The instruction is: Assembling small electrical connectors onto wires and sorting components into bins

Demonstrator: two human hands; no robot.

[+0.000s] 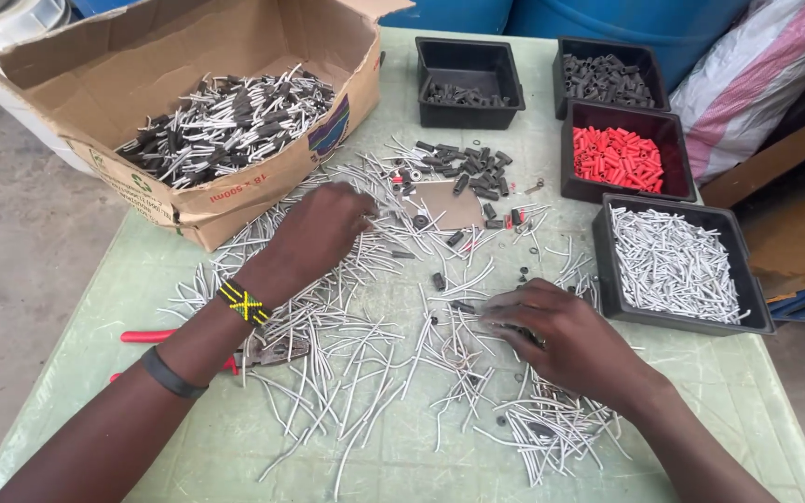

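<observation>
Many thin grey wire pieces (356,345) lie scattered over a pale green table (729,391). My left hand (314,233) reaches forward, palm down, its fingertips among the wires near a brown card square (446,203). My right hand (561,331) rests palm down on the wires at the centre right, fingers curled over a few pieces; what it grips is hidden. Small dark sleeves (468,166) lie in a loose heap beyond the card.
A torn cardboard box (235,191) with black-tipped wires stands at the back left. Black trays hold dark sleeves (470,70), more dark sleeves (607,79), red sleeves (619,156) and cut grey pieces (673,265). Red-handled pliers (263,352) lie under my left forearm.
</observation>
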